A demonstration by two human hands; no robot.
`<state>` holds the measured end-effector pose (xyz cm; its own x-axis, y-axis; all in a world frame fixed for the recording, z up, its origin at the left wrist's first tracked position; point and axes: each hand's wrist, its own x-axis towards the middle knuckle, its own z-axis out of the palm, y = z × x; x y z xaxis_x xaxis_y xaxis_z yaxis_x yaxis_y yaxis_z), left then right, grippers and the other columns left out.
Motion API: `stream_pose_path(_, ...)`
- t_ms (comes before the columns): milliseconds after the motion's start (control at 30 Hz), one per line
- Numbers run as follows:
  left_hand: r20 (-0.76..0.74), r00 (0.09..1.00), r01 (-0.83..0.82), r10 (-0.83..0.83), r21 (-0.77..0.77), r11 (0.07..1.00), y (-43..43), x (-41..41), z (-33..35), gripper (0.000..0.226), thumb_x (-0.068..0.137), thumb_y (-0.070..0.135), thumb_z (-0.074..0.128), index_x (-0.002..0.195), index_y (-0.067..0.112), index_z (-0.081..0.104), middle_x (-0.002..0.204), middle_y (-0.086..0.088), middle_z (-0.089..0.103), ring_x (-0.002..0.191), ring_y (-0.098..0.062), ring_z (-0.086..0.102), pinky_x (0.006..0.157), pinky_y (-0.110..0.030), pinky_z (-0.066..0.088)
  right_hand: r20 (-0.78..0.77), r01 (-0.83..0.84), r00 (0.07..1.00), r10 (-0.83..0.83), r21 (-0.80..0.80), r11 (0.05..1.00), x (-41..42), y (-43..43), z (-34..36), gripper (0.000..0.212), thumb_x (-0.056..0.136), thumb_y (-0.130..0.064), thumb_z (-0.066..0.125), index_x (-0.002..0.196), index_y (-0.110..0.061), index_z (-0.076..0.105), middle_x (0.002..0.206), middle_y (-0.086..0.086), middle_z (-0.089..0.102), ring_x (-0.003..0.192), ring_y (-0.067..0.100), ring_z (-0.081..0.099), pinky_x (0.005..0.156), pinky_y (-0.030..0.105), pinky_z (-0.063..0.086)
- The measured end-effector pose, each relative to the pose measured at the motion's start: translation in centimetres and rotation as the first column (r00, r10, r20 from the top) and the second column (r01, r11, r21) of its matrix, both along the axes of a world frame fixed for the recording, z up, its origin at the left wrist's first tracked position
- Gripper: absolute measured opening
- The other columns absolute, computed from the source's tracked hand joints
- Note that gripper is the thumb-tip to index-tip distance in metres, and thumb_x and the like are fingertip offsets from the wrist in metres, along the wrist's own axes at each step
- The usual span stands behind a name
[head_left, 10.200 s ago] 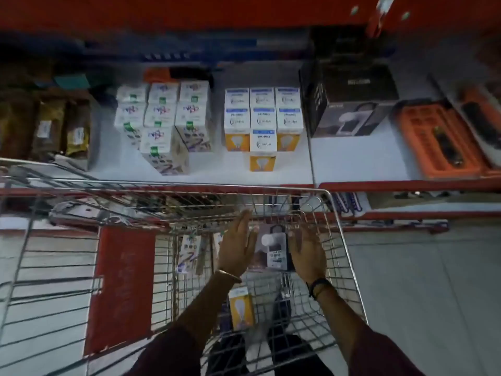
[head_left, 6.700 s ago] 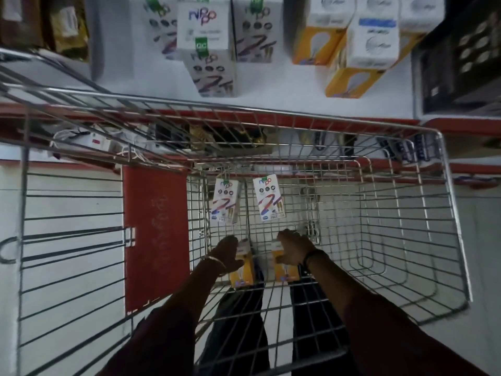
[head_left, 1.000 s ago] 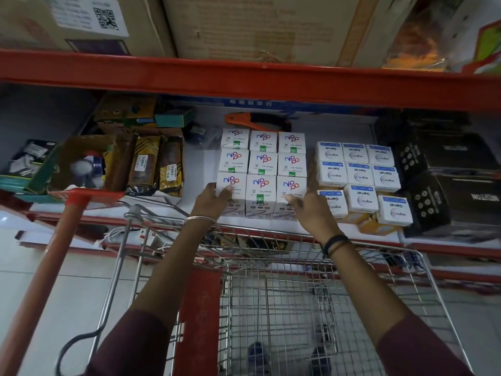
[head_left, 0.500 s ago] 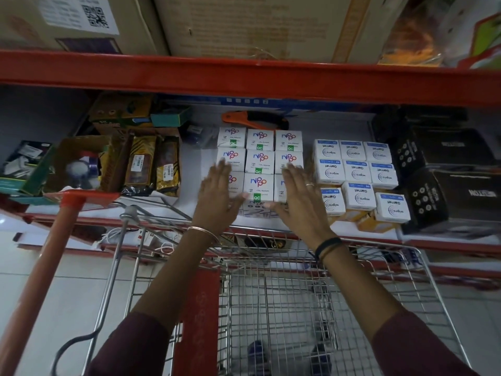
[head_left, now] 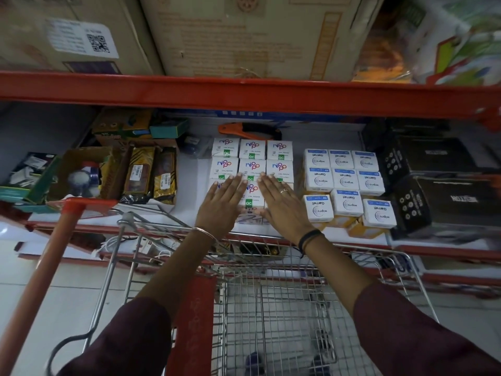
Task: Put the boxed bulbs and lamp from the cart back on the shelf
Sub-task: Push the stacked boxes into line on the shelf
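Several white Nippo bulb boxes (head_left: 252,158) stand in neat rows on the white shelf (head_left: 189,185). My left hand (head_left: 222,199) and my right hand (head_left: 282,202) lie flat and open over the front row of them, fingers stretched, holding nothing. To the right stand several white and yellow Wipro Garnet bulb boxes (head_left: 343,180). Two black lamp boxes (head_left: 444,194) sit at the far right of the shelf. The wire cart (head_left: 271,308) stands under my arms, and its basket shows no boxes.
A red beam (head_left: 244,96) runs overhead with large cartons (head_left: 244,36) on it. Brown packets (head_left: 149,177) and an open carton of small goods (head_left: 78,175) fill the shelf's left. An orange tool (head_left: 249,130) lies behind the bulbs. The cart's red handle (head_left: 40,280) slants at left.
My hands have gone from the sides of the front Nippo boxes to lying flat on top of them, fingers spread. The camera has moved a little closer to the shelf.
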<state>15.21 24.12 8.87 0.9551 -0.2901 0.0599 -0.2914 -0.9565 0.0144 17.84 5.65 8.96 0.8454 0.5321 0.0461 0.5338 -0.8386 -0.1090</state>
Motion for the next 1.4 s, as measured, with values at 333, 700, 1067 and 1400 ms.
stream_pose_path(333,0.113,0.987,0.117,-0.111,-0.046,0.992,-6.8,-2.2,2.2,0.069,0.088,0.040,0.044,0.143,0.013,0.012,0.153,-0.008,0.013,0.141,-0.026,0.010,0.112,-0.051,0.010,0.002,0.216,0.973,-0.229,0.318,0.923,-4.4,-11.3,2.3,0.069,0.092,-0.055,0.030,0.147,-0.016,0.017,0.157,0.000,0.015,0.144,0.012,0.012,0.118,0.039,0.009)
stream_pose_path(700,0.205,0.976,-0.018,-0.073,0.411,0.912,-18.3,-1.0,-0.1,0.064,0.086,0.016,0.023,0.140,0.005,-0.009,0.152,-0.011,-0.002,0.143,-0.022,0.005,0.112,-0.043,0.000,-0.087,0.309,0.947,-0.308,0.003,0.951,-4.0,-22.6,0.3,0.097,0.080,-0.022,0.068,0.147,-0.009,-0.001,0.159,0.011,0.002,0.146,0.024,0.001,0.116,0.036,0.007)
stream_pose_path(1067,0.271,0.952,-0.020,-0.142,0.520,0.854,-19.2,0.3,-1.2,0.065,0.081,0.016,0.035,0.143,0.010,0.017,0.153,-0.002,0.025,0.140,-0.017,0.022,0.115,-0.040,0.015,-0.096,0.261,0.961,-0.260,0.002,0.965,-1.8,-23.3,-0.7,0.096,0.079,-0.003,0.064,0.147,-0.009,-0.004,0.158,0.008,-0.005,0.145,0.022,-0.004,0.117,0.036,0.008)
stream_pose_path(1400,0.217,0.975,-0.056,-0.052,0.467,0.883,-19.6,1.1,-1.1,0.084,0.073,0.028,0.065,0.141,0.008,0.020,0.150,-0.005,0.034,0.138,-0.018,0.029,0.113,-0.038,0.023,-0.048,0.253,0.963,-0.264,-0.158,0.954,0.1,-23.5,-2.2,0.122,0.067,-0.017,0.081,0.146,-0.012,-0.012,0.155,0.007,0.006,0.143,0.022,0.007,0.111,0.038,0.014)
